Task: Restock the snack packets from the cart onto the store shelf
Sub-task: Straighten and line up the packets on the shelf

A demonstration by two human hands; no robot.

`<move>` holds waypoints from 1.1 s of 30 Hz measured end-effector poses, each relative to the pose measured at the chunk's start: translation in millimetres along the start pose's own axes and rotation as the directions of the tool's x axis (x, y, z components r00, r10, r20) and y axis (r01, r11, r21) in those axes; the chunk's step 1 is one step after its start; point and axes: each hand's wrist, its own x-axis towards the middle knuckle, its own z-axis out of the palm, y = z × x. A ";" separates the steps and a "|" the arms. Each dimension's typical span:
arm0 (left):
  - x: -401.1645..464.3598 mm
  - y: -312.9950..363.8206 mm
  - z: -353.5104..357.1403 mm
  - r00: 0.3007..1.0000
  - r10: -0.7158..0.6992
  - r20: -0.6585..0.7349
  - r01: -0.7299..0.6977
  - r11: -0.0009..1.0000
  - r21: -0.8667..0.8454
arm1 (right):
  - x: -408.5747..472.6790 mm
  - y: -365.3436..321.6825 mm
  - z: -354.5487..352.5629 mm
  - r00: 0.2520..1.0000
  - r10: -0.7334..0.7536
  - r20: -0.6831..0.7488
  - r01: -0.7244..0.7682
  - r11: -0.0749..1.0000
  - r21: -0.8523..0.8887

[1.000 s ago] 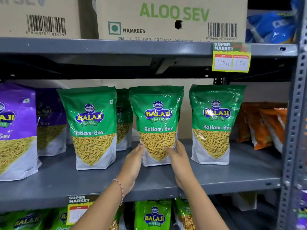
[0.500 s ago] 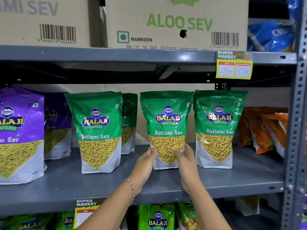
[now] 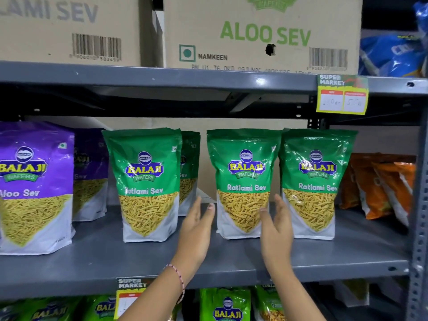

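Note:
A green Ratlami Sev packet [image 3: 243,181] stands upright on the grey shelf [image 3: 231,258], pressed against another green packet [image 3: 317,181] on its right. My left hand [image 3: 196,230] is just left of it, fingers spread, not touching. My right hand [image 3: 276,228] overlaps its lower right corner from in front, fingers apart and holding nothing. A third green packet [image 3: 146,184] stands further left, with one more behind it [image 3: 188,172]. The cart is out of view.
Purple Aloo Sev packets [image 3: 34,186] fill the shelf's left end, orange packets [image 3: 379,184] the right. Cardboard cartons [image 3: 261,31] sit on the shelf above. A yellow price tag [image 3: 341,95] hangs there. The perforated upright [image 3: 419,205] bounds the right side. More green packets [image 3: 225,304] stand below.
Both hands held the middle green packet's base and slid it right against its neighbour. Now they have let go and drawn apart and back. The camera has moved closer.

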 end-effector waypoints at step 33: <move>39.4 -35.3 -163.0 0.988 -0.112 0.107 0.113 0.994 -0.006 | -54.5 21.2 147.5 0.790 0.264 0.553 -0.303 0.953 -0.023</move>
